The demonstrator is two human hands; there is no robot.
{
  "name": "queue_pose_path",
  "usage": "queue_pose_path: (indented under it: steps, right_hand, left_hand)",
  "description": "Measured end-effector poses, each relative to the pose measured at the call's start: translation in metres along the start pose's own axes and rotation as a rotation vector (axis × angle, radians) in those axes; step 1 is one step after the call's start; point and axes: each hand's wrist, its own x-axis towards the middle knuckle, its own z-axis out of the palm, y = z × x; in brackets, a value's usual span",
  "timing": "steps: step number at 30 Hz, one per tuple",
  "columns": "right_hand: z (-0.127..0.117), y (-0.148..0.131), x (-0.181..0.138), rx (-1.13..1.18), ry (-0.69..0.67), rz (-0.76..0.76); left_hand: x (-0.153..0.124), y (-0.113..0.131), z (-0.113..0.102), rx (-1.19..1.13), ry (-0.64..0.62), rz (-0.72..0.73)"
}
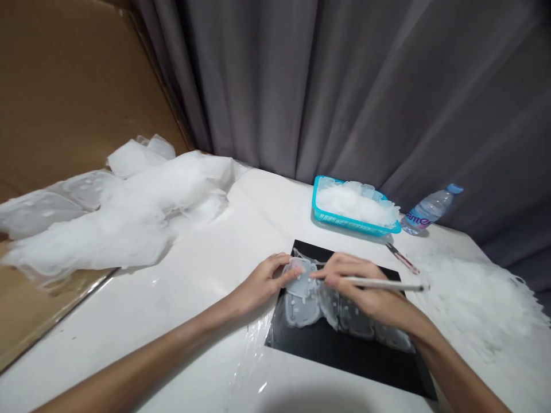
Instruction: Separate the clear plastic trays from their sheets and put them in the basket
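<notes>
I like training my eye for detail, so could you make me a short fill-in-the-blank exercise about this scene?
1. The slim, pen-like tool is in the person's own ____ hand.
2. The flat sheet beneath the translucent pieces is ____ in colour.
3. As the picture shows it, the basket is to the ____ of the bottle.
4. The material heaped in the basket is ____ in colour.

Missing words: right; black; left; white.

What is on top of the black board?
Translucent pieces in a row lie on the black board. The right hand, holding a pen-like tool, covers part of them; what lies directly beneath it can't be seen.
</notes>
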Motion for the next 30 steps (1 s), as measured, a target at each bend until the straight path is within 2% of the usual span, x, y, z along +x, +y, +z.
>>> queue_pose_path:
  steps: [2,4,8,13,17,20,24,27,29,30]
  right_hand:
    - [-0.004,0.014,0.007,-0.09,0.195,-0.018]
    - [-0.001,0.028,0.015,-0.162,0.282,-0.027]
    - [0.019,0.039,0.027,-0.145,0.107,-0.032]
    - [0.029,0.034,0.032,0.021,0.18,0.047]
    - [0.024,0.031,0.033,0.122,0.097,0.121]
    - [0.021,0.029,0.032,0.157,0.041,0.124]
    - [0.019,0.032,0.033,0.169,0.048,0.114]
    - [0.021,0.045,0.036,0.037,0.196,0.193]
    - [0.023,0.057,0.038,-0.092,0.353,0.247]
    - [0.024,0.063,0.038,-0.143,0.414,0.263]
  left_hand:
    - [0.0,0.0,0.0,-0.006,0.003,0.009]
    - [0.0,0.001,0.0,-0.001,-0.007,0.025]
    - [0.002,0.001,-0.001,0.04,-0.008,0.076]
    - [0.001,-0.004,0.0,0.292,0.027,0.193]
    - [-0.005,-0.003,0.001,0.556,0.019,0.311]
    - [-0.006,-0.001,0.002,0.663,-0.005,0.368]
    - [-0.008,0.002,0.002,0.802,0.007,0.473]
    - [-0.019,0.004,0.006,0.961,-0.05,0.721]
    - [-0.03,0.006,0.01,0.965,-0.145,0.893]
    - [-0.035,0.008,0.013,0.921,-0.183,0.927]
